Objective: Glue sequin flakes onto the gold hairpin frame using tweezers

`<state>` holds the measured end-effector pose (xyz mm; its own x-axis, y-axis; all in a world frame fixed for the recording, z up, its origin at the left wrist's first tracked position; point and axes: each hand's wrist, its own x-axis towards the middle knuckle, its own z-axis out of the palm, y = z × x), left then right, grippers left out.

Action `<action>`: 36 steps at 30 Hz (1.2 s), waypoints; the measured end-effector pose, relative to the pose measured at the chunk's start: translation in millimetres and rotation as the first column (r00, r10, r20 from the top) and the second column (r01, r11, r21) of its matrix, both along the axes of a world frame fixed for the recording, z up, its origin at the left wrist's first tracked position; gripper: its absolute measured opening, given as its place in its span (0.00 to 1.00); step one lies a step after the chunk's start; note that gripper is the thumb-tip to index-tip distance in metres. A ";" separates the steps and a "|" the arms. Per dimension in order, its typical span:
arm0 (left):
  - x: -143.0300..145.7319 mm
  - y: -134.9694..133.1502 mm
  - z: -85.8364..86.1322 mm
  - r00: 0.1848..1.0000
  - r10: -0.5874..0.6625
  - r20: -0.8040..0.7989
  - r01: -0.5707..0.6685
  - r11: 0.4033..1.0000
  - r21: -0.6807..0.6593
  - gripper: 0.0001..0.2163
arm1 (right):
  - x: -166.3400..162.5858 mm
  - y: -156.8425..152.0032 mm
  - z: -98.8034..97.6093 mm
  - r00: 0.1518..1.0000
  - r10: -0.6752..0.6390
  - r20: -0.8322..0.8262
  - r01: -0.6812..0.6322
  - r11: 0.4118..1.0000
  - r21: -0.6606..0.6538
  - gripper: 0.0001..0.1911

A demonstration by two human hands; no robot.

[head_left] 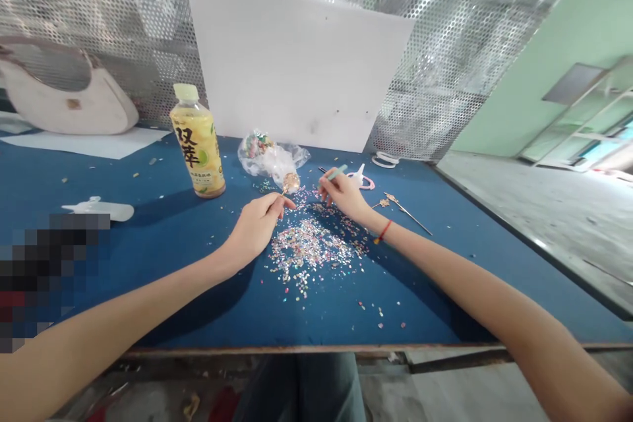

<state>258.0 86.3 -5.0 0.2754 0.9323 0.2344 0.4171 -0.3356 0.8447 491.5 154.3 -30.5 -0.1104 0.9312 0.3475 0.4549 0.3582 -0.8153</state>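
Observation:
My left hand [260, 224] pinches the thin stem of a gold hairpin [291, 182], its round ornate head up and away from me. My right hand [346, 194] is closed round a pale green pen-like stick [337, 173]; the stick's lower tip is hidden by the fingers. Below and between both hands spreads a loose pile of shiny sequins [311, 245] on the blue tabletop [208, 300]. Beside my right wrist lie gold hairpins [408, 215] with openwork heads. A white-nozzled glue bottle [358, 176] is partly hidden behind that hand.
A yellow drink bottle [198, 145] stands left of a clear plastic bag [277, 157] with colourful bits. Another squeeze bottle [111, 210] lies at the left. Behind are a white board [297, 66], perforated sheeting [445, 66] and a white handbag [64, 99]. White rings [385, 159] lie at the back.

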 end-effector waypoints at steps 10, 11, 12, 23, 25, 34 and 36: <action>-1.3 4.2 -11.2 0.988 -0.019 -0.155 0.019 1.000 0.001 0.15 | -0.1 26.7 -12.9 0.976 -0.044 0.213 0.040 0.999 0.024 0.08; -0.8 3.7 -11.4 0.986 -0.017 -0.163 0.019 1.000 0.008 0.15 | 0.4 26.5 -13.2 0.974 -0.047 0.221 0.042 0.999 0.026 0.08; -0.3 2.9 -11.3 0.985 -0.016 -0.170 0.019 1.000 0.016 0.15 | 0.7 26.5 -13.4 0.972 -0.048 0.229 0.043 0.999 0.027 0.08; 0.7 1.6 -11.5 0.975 0.004 -0.222 0.007 0.999 0.049 0.16 | 1.8 31.3 -17.7 0.963 -0.034 0.268 0.018 0.998 0.059 0.08; 0.7 1.3 -10.8 0.974 0.005 -0.228 0.006 0.999 0.047 0.15 | 2.1 31.7 -18.3 0.963 -0.030 0.268 0.013 0.998 0.065 0.09; 1.5 -1.6 -10.0 0.974 -0.006 -0.226 0.015 0.999 0.037 0.16 | 0.2 27.3 -13.6 0.970 -0.022 0.241 0.005 0.997 0.074 0.07; 1.4 -1.5 -10.2 0.972 -0.008 -0.233 0.017 0.999 0.036 0.16 | -0.6 26.2 -13.4 0.976 -0.019 0.218 0.002 0.997 0.080 0.07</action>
<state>259.4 84.8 -15.2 0.3379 0.9202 0.1976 0.5964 -0.3718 0.7114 490.9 180.5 -43.9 -0.1820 0.9033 0.3884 0.6231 0.4115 -0.6651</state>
